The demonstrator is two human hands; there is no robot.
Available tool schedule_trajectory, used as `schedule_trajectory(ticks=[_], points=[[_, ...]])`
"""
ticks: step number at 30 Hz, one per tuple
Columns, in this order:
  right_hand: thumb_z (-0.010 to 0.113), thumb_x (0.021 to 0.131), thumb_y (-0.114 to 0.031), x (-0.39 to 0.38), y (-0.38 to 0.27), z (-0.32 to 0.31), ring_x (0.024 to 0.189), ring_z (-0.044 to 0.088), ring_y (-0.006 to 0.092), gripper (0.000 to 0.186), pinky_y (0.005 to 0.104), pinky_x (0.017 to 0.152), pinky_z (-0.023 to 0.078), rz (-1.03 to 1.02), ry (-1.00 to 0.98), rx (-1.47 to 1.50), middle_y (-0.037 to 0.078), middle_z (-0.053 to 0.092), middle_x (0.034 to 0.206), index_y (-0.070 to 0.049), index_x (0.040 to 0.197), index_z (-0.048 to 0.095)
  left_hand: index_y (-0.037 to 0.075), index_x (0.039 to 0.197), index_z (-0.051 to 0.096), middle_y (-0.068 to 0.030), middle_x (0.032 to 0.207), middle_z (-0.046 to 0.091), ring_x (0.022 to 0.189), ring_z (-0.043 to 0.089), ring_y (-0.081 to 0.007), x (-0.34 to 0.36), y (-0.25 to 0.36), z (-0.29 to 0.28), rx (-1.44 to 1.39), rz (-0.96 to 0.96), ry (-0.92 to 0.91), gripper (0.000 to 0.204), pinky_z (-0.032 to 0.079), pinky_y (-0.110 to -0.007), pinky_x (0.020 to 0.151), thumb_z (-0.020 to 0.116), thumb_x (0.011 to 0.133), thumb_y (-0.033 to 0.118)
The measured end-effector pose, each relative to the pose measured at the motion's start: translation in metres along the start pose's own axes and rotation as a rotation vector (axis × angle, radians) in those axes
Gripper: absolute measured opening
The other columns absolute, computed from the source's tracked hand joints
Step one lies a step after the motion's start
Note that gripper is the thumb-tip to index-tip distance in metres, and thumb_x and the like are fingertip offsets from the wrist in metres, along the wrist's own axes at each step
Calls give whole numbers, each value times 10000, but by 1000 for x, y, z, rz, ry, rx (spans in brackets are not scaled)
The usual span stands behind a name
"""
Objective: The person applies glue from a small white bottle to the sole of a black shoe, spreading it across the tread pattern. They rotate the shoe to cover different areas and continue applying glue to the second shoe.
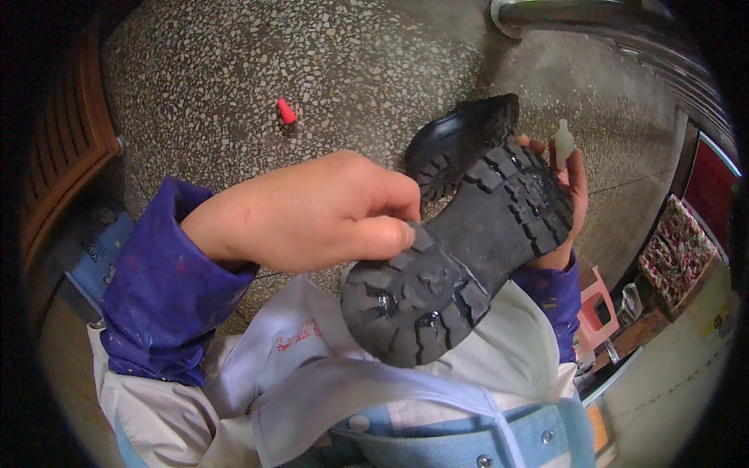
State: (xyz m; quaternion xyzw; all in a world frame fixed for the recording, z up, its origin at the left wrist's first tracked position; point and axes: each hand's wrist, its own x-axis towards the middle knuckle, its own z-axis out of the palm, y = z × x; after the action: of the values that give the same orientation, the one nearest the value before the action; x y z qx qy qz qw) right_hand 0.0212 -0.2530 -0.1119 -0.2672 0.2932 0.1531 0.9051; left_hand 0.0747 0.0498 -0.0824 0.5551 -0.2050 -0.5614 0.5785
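Note:
A black shoe is held sole up, its lugged rubber sole (488, 226) facing me, heel near and toe to the far right. Glossy spots show on the heel tread (421, 300). My left hand (312, 210) is closed, thumb and curled fingers pinching the heel's left edge; what lies between the fingertips is hidden. My right hand (576, 195) wraps around the toe end from the right, mostly hidden behind it. Between its fingers stands a small pale translucent bottle (563, 144) with a narrow tip. Just beyond the sole is a second black shoe (460, 140).
A small red cone-shaped cap (286, 111) lies on the speckled floor (234, 62). A brown slatted wooden piece (70, 140) stands at the left. At the right are a pink plastic stool (597, 312) and a floral cushion (677, 249). A dark ridged object (624, 31) is at the far right.

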Motion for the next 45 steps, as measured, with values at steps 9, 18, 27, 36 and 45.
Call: schedule_trajectory(ticks=[9,18,27,36,45], points=[[422,968,-362,-5,-17,7,1104,548,346,407,480,972,416,-219,-28,-78,213,604,1123,-41,1158,585,-20,1177,554,-42,1066,620,921,565,-104,-8,-7,7,-571,-241,88,418,440,-239,807,474,771,35],[465,953,-383,-10,-28,3,1131,516,314,419,445,997,391,-335,16,-208,215,557,1181,-36,1146,600,-25,1193,521,-71,1108,609,1045,568,-148,-14,-8,11,-710,-211,74,523,441,-279,902,510,672,17],[457,956,-388,-8,-23,5,1150,512,329,437,456,994,400,-282,-57,-110,219,544,1193,-25,1156,594,-26,1189,525,-71,1093,606,1010,567,-134,-14,-10,10,-657,-184,50,531,444,-267,893,529,659,-4],[441,958,-371,-8,-23,3,1191,476,306,430,441,1031,354,-320,-199,-109,175,559,1192,-28,1159,604,-58,1205,538,-97,1130,620,1063,573,-153,-12,-15,16,-584,-50,99,522,429,-293,954,465,688,-72],[451,953,-376,-9,-21,5,1165,501,297,415,454,1017,373,-306,-154,-107,158,590,1163,-43,1137,617,-57,1182,554,-93,1119,629,1062,578,-149,-10,-22,21,-605,-52,117,474,434,-291,954,483,714,-70]])
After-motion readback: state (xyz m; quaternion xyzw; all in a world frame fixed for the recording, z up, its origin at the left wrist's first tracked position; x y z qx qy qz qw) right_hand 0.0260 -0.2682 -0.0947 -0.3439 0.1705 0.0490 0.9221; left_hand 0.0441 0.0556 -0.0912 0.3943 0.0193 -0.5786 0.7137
